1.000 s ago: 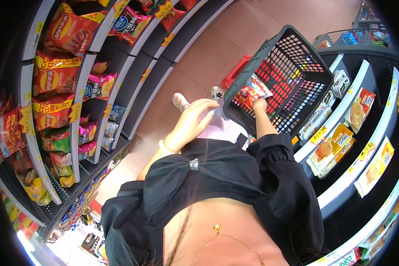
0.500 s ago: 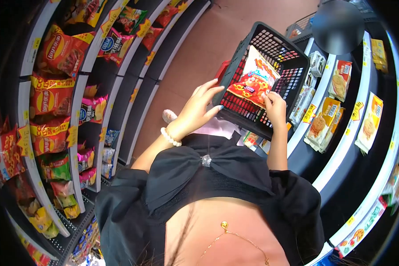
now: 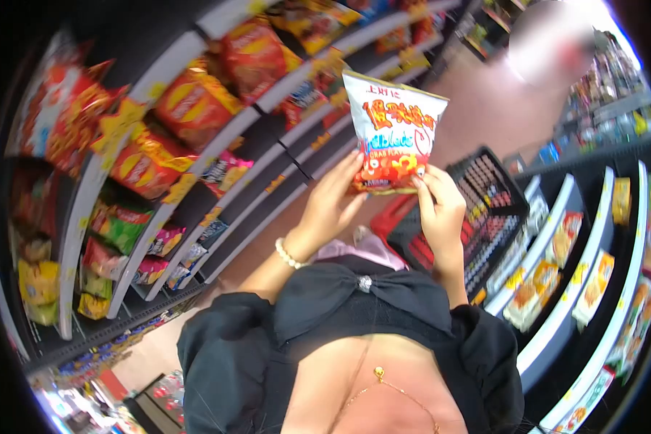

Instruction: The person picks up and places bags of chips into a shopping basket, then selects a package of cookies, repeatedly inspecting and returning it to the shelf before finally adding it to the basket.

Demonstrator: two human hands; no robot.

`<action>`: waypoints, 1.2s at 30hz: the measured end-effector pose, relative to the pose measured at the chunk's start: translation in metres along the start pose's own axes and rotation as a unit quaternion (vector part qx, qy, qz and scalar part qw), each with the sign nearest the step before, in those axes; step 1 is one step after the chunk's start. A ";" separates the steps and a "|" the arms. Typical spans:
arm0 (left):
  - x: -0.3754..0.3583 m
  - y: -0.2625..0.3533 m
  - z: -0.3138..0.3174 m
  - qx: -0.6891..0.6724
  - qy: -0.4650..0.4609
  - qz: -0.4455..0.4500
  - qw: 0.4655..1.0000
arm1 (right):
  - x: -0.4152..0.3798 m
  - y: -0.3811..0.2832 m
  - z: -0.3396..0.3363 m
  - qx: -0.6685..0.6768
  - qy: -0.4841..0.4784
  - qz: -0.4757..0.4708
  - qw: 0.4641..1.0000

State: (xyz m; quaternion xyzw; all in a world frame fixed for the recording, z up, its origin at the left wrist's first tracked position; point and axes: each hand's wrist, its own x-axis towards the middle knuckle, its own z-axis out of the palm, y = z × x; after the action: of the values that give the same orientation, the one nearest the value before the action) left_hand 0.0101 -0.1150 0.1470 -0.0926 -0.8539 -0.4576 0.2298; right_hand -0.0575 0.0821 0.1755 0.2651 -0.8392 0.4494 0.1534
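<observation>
A white and red chip bag (image 3: 392, 119), printed with "Crab Flav" lettering, is held upright in front of me between both hands. My left hand (image 3: 330, 199), with a pale beaded bracelet at its wrist, grips the bag's lower left edge. At the lower right corner, my right hand (image 3: 443, 206) pinches the bag between thumb and fingers. Behind and below my right hand is a black shopping basket (image 3: 522, 205) with mesh walls and a red part at its left side. My right hand and forearm hide part of it.
Shelves on the left hold several red chip bags (image 3: 195, 105) and a green bag (image 3: 121, 226). On the right, shelves carry packaged biscuits (image 3: 534, 293). A reddish floor (image 3: 477, 108) runs between them. At the upper right is a blurred patch.
The chip bag has come up out of the basket, and my left hand has taken hold of it too. The view has turned, showing more of the left shelves.
</observation>
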 end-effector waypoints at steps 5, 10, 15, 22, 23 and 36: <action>-0.012 -0.005 -0.073 0.072 0.123 0.015 0.990 | 0.035 -0.066 0.057 0.055 0.019 -0.094 0.994; -0.013 0.003 -0.153 0.126 0.208 0.066 0.968 | 0.064 -0.121 0.106 0.112 0.040 -0.165 0.979; -0.011 0.019 -0.214 0.201 0.234 0.109 0.945 | 0.080 -0.165 0.141 0.180 0.082 -0.165 0.966; -0.001 0.019 -0.266 0.217 0.244 0.141 0.935 | 0.101 -0.194 0.184 0.300 0.119 -0.132 0.937; 0.002 0.018 -0.269 0.212 0.245 0.145 0.935 | 0.105 -0.196 0.186 0.308 0.120 -0.130 0.935; 0.012 0.007 -0.314 0.497 0.425 0.176 0.735 | 0.213 -0.216 0.210 0.235 0.209 -0.214 0.925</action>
State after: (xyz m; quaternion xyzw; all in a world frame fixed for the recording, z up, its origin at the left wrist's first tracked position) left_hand 0.0987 -0.3703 0.3068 0.0902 -0.7414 0.0892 0.6589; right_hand -0.1089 -0.2574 0.3116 0.3667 -0.5820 0.6352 0.3512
